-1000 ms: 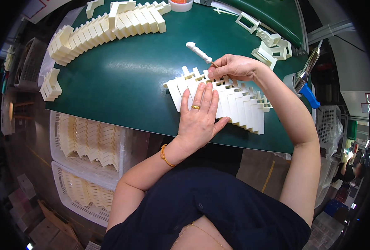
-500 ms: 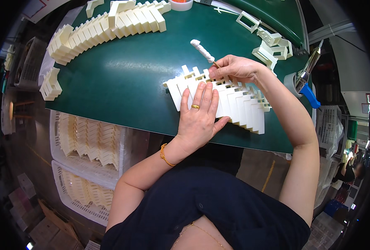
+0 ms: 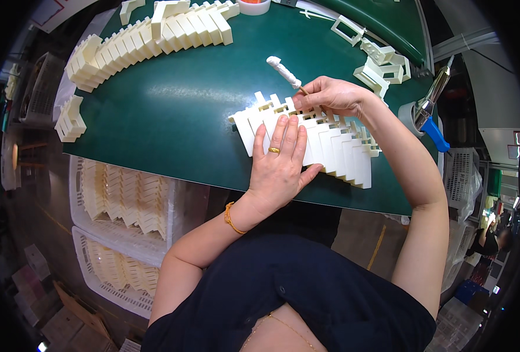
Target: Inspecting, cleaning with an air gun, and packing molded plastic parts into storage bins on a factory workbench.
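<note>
A row of overlapping cream plastic parts (image 3: 330, 141) lies on the green table in front of me. My left hand (image 3: 279, 155) rests on the row with its fingers spread over the flat faces. At the far side of the row, my right hand (image 3: 333, 97) pinches a thin brown stick with a white wrapped end (image 3: 283, 71). That wrapped end points away to the upper left. The stick's lower end sits among the notched ends of the parts, partly hidden by my fingers.
A longer row of cream parts (image 3: 154, 44) stands at the far left, with a short stack (image 3: 70, 120) nearer. Loose frame-like pieces (image 3: 383, 67) lie at the right, beside a blue-handled tool (image 3: 434, 132) in a holder. White crates (image 3: 78, 202) of parts sit below the table (image 3: 184, 129).
</note>
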The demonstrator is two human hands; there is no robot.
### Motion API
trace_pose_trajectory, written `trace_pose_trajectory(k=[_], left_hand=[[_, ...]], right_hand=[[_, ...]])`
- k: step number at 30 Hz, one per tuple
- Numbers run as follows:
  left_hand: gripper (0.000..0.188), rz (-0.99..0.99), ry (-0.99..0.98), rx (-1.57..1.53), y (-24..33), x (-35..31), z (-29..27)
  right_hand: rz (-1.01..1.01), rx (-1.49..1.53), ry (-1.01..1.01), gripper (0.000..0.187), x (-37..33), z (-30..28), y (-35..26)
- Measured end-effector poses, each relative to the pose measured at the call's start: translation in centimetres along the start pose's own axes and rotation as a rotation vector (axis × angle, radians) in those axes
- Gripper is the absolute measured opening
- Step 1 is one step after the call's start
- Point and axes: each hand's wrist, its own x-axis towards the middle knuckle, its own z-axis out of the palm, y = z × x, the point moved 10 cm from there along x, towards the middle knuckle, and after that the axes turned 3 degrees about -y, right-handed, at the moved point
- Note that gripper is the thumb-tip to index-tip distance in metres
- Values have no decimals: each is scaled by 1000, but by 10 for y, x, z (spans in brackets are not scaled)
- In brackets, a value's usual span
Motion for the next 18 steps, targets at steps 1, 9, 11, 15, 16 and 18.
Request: trace_pose_trajectory(k=[1,9,11,15,16,18], left_hand=[[66,0,-1,0,0,0,0],[66,-3,-7,7,-2,-2,2],[67,4,-6,4,1,0,1],[66,1,-13,14,0,0,2],[66,0,-13,22,0,0,1],[66,1,-16,24,-1,-1,2]], right_hand=[[0,4,14,29,-1,-1,0],[-148,-285,365,48,-30,-26,-40],[-244,-488,546,52,-50,-57,-49],[-176,-649,384,47,-65,-49,-34],[-221,-678,443,37,-70,-46,-37],[-277,-720,460,34,-70,-39,-39]])
